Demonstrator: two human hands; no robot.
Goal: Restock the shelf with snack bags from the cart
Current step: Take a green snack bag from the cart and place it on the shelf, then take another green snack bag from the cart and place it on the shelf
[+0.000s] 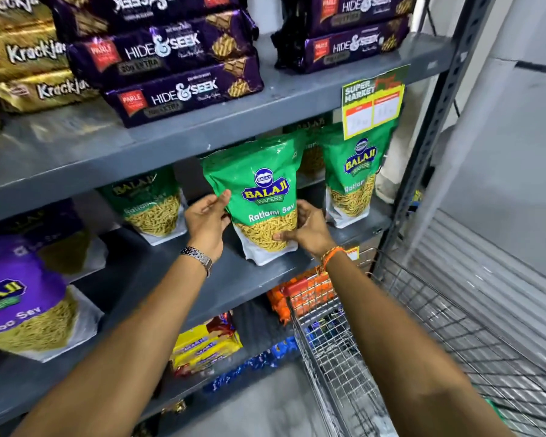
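Note:
A green Ratlami Sev snack bag (262, 190) stands upright on the grey middle shelf (240, 279), near its front edge. My left hand (207, 220) presses against the bag's left side with the thumb on its front. On the bag's lower right side, my right hand (309, 230) grips it with fingers over the front. Two more green bags stand on the same shelf: one to the left (152, 205), one to the right (352, 178). The wire cart (391, 326) stands at lower right, below my right arm.
Purple snack bags (22, 298) fill the shelf's left end. The shelf above holds purple biscuit packs (177, 93) and gold cracker packs (35, 55), with a yellow price tag (372, 104) on its edge. Orange (300, 291), yellow (205, 345) and blue packs lie on the lower shelf.

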